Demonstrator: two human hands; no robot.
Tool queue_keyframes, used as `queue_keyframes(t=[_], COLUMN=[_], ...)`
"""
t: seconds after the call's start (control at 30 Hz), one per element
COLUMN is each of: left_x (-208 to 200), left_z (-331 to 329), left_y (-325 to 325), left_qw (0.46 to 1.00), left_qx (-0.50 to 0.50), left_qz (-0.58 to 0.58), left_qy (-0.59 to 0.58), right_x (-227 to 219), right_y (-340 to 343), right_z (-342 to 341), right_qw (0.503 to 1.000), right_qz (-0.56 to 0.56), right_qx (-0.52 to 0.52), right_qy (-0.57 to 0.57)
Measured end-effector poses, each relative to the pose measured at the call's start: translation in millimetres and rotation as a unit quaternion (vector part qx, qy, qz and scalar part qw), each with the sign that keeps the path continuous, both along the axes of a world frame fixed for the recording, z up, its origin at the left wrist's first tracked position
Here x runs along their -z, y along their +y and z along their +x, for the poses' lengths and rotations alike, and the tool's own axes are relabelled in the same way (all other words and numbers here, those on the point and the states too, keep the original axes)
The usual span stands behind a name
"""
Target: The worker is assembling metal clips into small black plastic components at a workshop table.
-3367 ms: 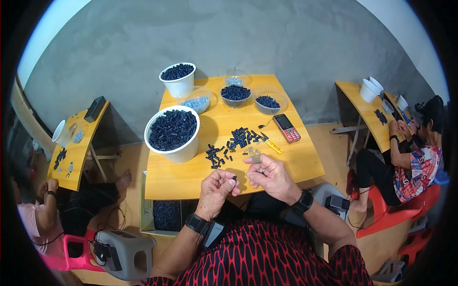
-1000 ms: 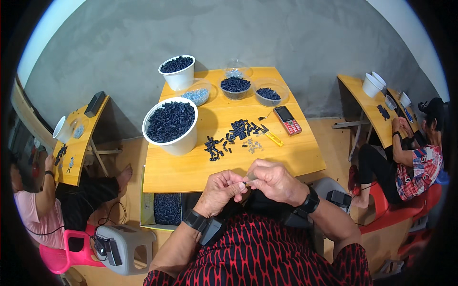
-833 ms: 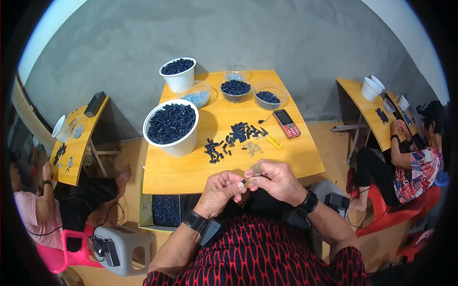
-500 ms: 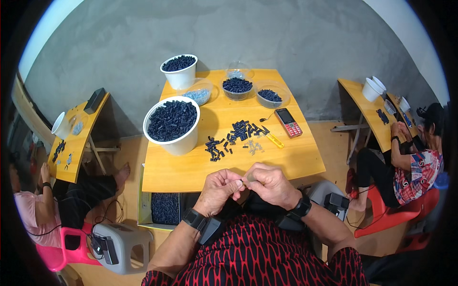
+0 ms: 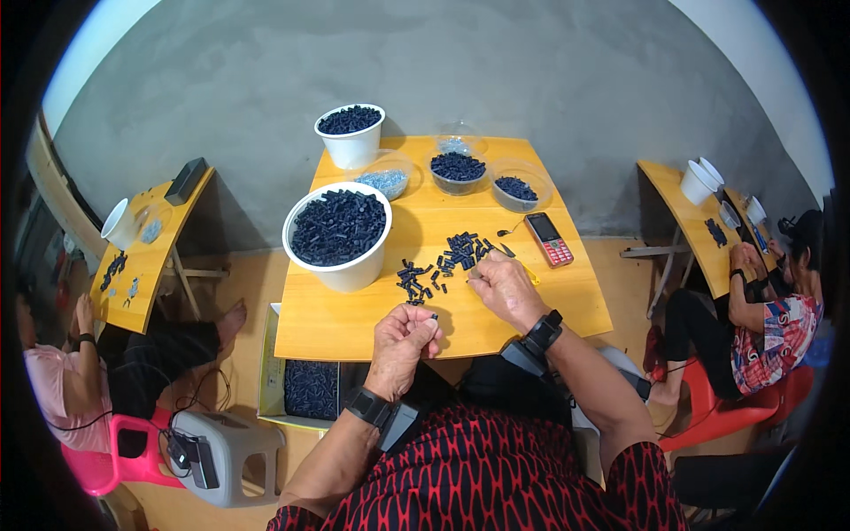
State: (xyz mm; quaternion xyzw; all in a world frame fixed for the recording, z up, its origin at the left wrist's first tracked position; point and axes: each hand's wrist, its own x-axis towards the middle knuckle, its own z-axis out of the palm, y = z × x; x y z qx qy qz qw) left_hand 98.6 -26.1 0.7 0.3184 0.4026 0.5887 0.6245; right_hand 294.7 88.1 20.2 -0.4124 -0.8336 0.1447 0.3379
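Note:
Between thumb and forefinger, my left hand (image 5: 400,352) pinches a small black plastic piece, of which just a dark tip shows, at the table's near edge. My right hand (image 5: 506,290) is over the tabletop by the loose pile of short black plastic tubes (image 5: 462,251). Its fingers are drawn together, and whatever is between them is too small to make out. That hand covers the small metal pins and most of a yellow-handled cutter (image 5: 532,275). A second scatter of black tubes (image 5: 413,281) lies beyond my left hand.
White buckets of black tubes (image 5: 339,227) stand on the table's left. Clear tubs (image 5: 457,170) hold black tubes or metal pins. A red-black phone (image 5: 549,239) lies at right. Below is a box of dark pieces (image 5: 312,389). People sit at side tables (image 5: 146,292).
My hands have parted. The right has moved forward and right over the metal pins, while the left stays near the table edge. The view has shifted slightly.

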Motion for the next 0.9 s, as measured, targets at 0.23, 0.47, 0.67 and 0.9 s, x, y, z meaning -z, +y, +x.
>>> queue_keyframes(t=[0.23, 0.47, 0.67, 0.9], left_x=[-0.4, 0.9, -0.1, -4.6], left_z=[-1.6, -1.8, 2.0, 5.8], left_y=[3.2, 2.3, -4.6, -6.3], left_qw=[1.000, 1.000, 0.997, 0.993], left_qx=[-0.004, 0.016, 0.051, 0.103], left_qz=[-0.002, 0.001, 0.023, 0.043], left_qy=[-0.006, -0.021, -0.049, -0.046], right_x=[-1.6, -24.4, -32.4, -30.2], right_y=[0.4, -21.9, -72.8, -76.1], right_z=[-1.0, 4.2, 6.2, 9.4], right_qw=[0.997, 0.993, 0.918, 0.879], right_qz=[-0.046, -0.045, -0.310, -0.341], right_qx=[0.013, -0.074, -0.118, -0.137], right_qy=[-0.064, 0.079, 0.217, 0.303])
